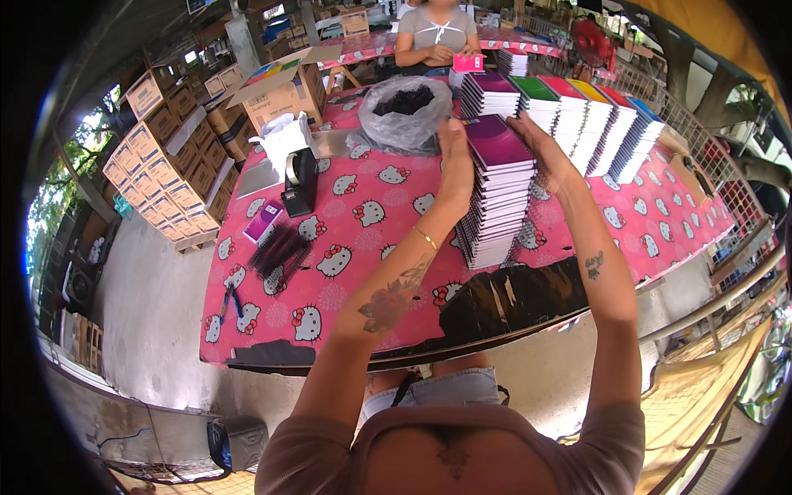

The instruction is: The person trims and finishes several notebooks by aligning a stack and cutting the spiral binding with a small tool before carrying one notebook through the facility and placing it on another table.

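Observation:
A tall stack of spiral notebooks with purple covers stands at the table's near side, slightly uneven along its height. My left hand is upright along the stack's left side, fingers stretched out. On the opposite side my right hand lies against the upper right edge, its fingers extended toward the far corner. Neither hand is closed around the notebooks; the palms are partly hidden. Behind them is a shorter purple notebook stack, beside a row of stacks with green, red, yellow and blue covers.
The table has a pink patterned cover, torn at its front edge. A plastic bag with black contents, a black tape dispenser, loose black spiral coils and pens lie leftward. Cartons are piled beyond; another person sits opposite.

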Demonstrator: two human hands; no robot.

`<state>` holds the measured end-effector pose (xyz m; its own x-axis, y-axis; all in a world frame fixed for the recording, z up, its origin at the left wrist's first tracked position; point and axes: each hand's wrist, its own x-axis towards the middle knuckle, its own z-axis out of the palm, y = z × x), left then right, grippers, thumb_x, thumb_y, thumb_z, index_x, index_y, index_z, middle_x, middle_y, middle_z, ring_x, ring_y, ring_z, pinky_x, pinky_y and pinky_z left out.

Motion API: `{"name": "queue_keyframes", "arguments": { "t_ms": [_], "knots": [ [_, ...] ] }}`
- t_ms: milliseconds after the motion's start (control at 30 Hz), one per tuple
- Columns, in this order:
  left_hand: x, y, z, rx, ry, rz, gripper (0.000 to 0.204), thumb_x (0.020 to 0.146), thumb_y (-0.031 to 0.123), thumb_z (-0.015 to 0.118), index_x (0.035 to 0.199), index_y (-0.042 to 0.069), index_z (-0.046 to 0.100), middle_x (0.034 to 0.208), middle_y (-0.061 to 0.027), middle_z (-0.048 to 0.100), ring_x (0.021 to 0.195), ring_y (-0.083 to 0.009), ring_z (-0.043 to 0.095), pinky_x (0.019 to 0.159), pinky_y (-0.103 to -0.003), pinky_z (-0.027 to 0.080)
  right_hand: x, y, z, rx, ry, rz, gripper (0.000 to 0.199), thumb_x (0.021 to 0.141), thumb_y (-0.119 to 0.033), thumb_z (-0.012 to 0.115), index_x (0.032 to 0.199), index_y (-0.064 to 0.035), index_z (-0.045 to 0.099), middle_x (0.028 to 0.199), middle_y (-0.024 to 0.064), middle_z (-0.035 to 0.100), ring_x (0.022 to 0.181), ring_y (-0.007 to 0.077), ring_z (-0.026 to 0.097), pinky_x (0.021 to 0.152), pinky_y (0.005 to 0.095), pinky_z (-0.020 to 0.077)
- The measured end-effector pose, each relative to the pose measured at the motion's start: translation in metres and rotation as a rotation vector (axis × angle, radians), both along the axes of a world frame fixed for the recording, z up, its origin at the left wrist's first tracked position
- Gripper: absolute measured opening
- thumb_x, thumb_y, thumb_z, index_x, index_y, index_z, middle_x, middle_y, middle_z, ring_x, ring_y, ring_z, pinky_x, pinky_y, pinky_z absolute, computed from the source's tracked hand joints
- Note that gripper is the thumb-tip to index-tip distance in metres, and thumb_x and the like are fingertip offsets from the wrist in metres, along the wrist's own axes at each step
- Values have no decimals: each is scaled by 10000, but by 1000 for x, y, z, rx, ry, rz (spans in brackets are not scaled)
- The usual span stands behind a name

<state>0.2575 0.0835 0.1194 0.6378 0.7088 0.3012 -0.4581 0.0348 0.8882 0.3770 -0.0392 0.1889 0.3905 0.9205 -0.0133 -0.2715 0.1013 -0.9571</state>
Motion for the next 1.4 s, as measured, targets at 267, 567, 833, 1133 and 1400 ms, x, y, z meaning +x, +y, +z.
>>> {"name": "queue_keyframes", "arguments": {
  "t_ms": [267,567,833,1133,1400],
  "knots": [
    [-36,-27,-106,-435,328,-166,911,937,690,261,1498,-20,152,1573,-183,144,1463,-271,91,1176,-379,103,-4,-28,-177,-170,572,-31,545,988,-465,381,1300,-45,535,1291,110,584,1138,274,570,992,441,454],
    [1,-58,-136,-370,444,201,917,943,672,257,1489,-50,111,1569,-216,112,1454,-310,119,1178,-387,100,42,-11,-228,-136,512,65,544,985,-436,364,1330,-39,500,1331,129,556,1168,303,553,1016,463,439],
    [-43,-69,-145,-397,428,591,940,941,659,266,1473,-95,86,1555,-278,70,1458,-367,33,1182,-412,51,20,35,-226,-335,538,94,512,999,-406,350,1336,-51,499,1332,114,557,1180,295,544,1029,458,428],
    [-78,-90,-136,-368,355,789,910,961,596,324,1445,-140,96,1519,-336,108,1431,-424,100,1171,-434,99,5,69,-227,-349,507,143,501,1002,-398,355,1338,-56,500,1314,102,569,1175,282,548,1026,448,429],
    [-132,-88,-141,-345,431,572,851,961,600,344,1499,-15,106,1566,-211,109,1423,-345,182,1147,-408,185,2,75,-227,-375,494,128,492,1005,-392,360,1340,-60,501,1299,91,579,1170,271,551,1023,438,429]
  ]
}}
